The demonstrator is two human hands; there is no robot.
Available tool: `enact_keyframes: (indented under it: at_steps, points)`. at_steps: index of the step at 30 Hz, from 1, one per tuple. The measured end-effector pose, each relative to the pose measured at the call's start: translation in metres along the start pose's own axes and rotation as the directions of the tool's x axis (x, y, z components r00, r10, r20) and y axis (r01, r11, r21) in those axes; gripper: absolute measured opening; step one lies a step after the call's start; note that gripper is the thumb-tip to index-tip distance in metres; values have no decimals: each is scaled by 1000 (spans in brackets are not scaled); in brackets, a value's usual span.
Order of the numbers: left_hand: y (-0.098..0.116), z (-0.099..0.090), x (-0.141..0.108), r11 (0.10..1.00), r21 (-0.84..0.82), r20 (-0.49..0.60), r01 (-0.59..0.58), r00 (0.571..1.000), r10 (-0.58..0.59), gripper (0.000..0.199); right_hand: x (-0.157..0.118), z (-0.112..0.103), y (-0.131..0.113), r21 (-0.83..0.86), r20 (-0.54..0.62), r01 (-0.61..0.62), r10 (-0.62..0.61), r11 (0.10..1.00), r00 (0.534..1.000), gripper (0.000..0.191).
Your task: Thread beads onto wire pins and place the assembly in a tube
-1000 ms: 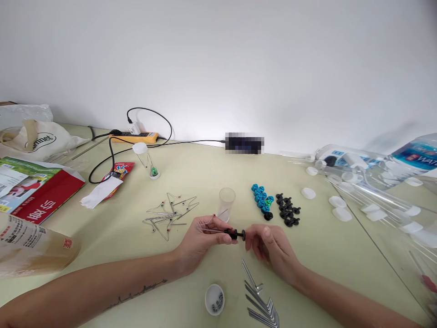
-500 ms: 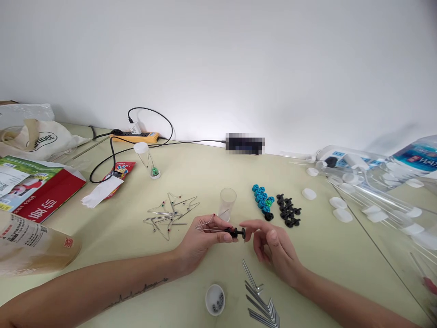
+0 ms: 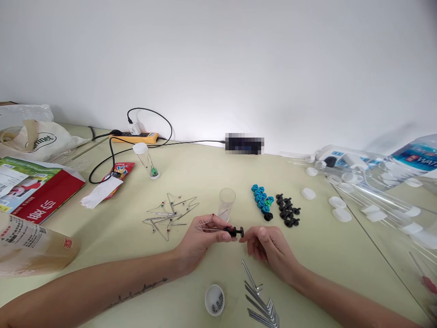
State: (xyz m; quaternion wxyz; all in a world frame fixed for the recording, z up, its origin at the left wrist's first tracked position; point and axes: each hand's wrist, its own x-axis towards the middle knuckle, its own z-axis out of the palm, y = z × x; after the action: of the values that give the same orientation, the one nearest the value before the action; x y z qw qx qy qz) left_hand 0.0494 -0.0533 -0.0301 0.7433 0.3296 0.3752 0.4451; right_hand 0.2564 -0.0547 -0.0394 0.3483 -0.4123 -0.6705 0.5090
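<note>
My left hand [image 3: 200, 241] pinches a bent wire piece [image 3: 208, 226] with a small black plastic knob [image 3: 236, 232] on its end, just above the pale green table [image 3: 191, 182]. My right hand [image 3: 269, 248] touches the outer end of that black knob with thumb and fingertips. Behind the hands stands a small clear cup [image 3: 226, 202]. A pile of bent wires with coloured tips [image 3: 169, 212] lies to the left of it.
Blue knobs [image 3: 261, 198] and black knobs [image 3: 287, 210] lie in clusters beyond my right hand. Metal L-shaped keys [image 3: 261, 296] and a white cap with small parts [image 3: 215, 299] lie near me. White caps [image 3: 337, 207], clear tubes [image 3: 375, 196], a power strip [image 3: 134, 135] and boxes [image 3: 37, 191] surround the area.
My right hand drew its fingers open away from the knob half a second ago, then closed back onto its end. The left hand kept holding the wire almost still.
</note>
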Motion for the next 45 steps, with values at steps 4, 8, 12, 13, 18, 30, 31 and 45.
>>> enact_keyframes:
  at_steps: [4, 8, 12, 13, 18, 30, 31, 45]
  points:
    - [0, -1, 0, 1000, -8, 7, -6, 1000, 6, 21, 0, 0, -1, 0, -40, 77, -77, 997, 996, 52]
    - [0, -1, 0, 1000, -5, 4, 5, 1000, -5, 21, 0, 0, -2, -34, 4, 56, -56, 998, 998, 57]
    - [0, -1, 1, 1000, -3, 7, -4, 1000, 4, 21, 0, -1, -3, -27, -55, 69, -71, 997, 996, 52]
    - [0, -1, 1, 1000, -2, 10, -7, 1000, 7, 20, 0, -1, -3, -32, -37, 74, -75, 997, 996, 53]
    - [-1, -2, 2, 1000, 10, 14, -10, 1000, 10, 20, 2, 1, -1, -89, 67, -10, 16, 996, 998, 60]
    - [-5, -3, 3, 999, 50, 58, -14, 998, 11, 18, 5, 2, -9, -228, 90, 1, 20, 974, 996, 19]
    - [-5, -3, 3, 998, 56, 55, -16, 998, 13, 18, 5, 3, -8, -236, 72, 7, 10, 972, 997, 17]
    - [-2, -1, 1, 997, 82, 54, -1, 999, -3, 17, 4, 2, -8, -291, 71, 15, 6, 957, 997, 22]
